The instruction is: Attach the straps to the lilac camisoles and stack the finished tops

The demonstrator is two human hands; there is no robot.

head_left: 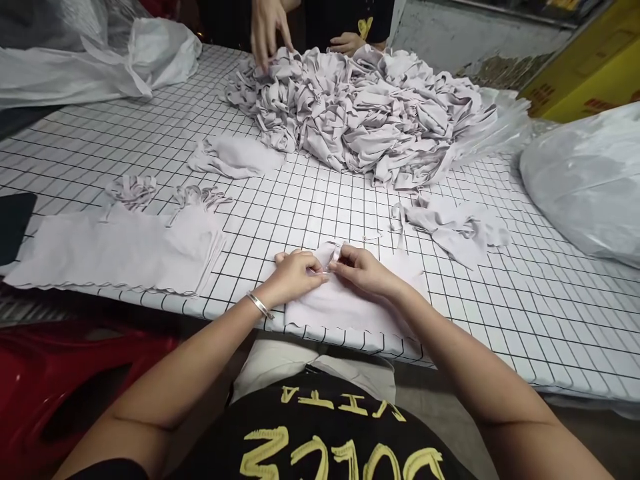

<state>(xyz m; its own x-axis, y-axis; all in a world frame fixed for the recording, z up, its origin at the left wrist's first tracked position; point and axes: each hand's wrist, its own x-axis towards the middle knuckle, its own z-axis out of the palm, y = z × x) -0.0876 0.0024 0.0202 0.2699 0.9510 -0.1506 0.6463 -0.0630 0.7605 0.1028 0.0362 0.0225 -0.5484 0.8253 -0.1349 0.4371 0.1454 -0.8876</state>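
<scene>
Pinching a pale cloth piece (327, 310) between the fingertips of the left hand (293, 275) and right hand (363, 268).

Laid mostly flat beneath the fingers at the near edge of the gridded table (310, 207), probably for support, with both pinches close together, perhaps for control. Reaching in from either side, with forearms (215, 353) angled inward and thumbs turned toward each other. Left of the fingers, set in a flat layered stack (115, 247), likely for alignment. Right of and beyond them, lying loose as a crumpled piece (465, 230). Farther beyond, bunched in a large heap (350, 107), touched by a co-worker's hand (269, 30).
</scene>
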